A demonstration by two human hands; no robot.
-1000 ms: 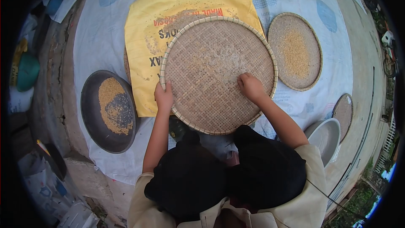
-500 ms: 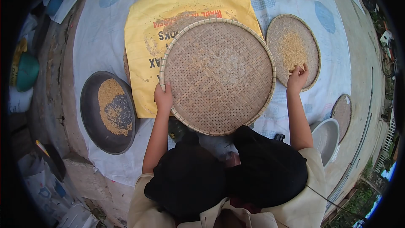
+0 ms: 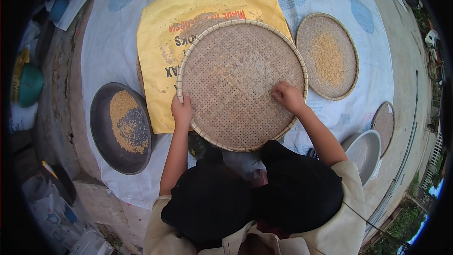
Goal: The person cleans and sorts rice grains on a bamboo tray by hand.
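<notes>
A large round woven bamboo sieve [image 3: 226,108] lies in front of me over a yellow printed sack [image 3: 198,4]. My left hand [image 3: 181,111] grips its near left rim. My right hand [image 3: 288,95] rests inside the sieve near the right rim, fingers curled and pinching at the scattered grains on the weave. Whether anything is between the fingers cannot be made out. A smaller woven tray [image 3: 349,80] with a heap of yellow grain lies just to the right of the sieve.
A dark round pan [image 3: 101,141] with yellow and dark grain sits at the left. A white basin [image 3: 365,153] and another small woven tray [image 3: 384,123] lie at the right. Everything rests on a pale patterned sheet [image 3: 108,56] over concrete. My dark-clad knees are below the sieve.
My right hand went from the sieve to the grain tray at the right, then came back into the sieve near its right rim. The left hand has stayed on the rim.
</notes>
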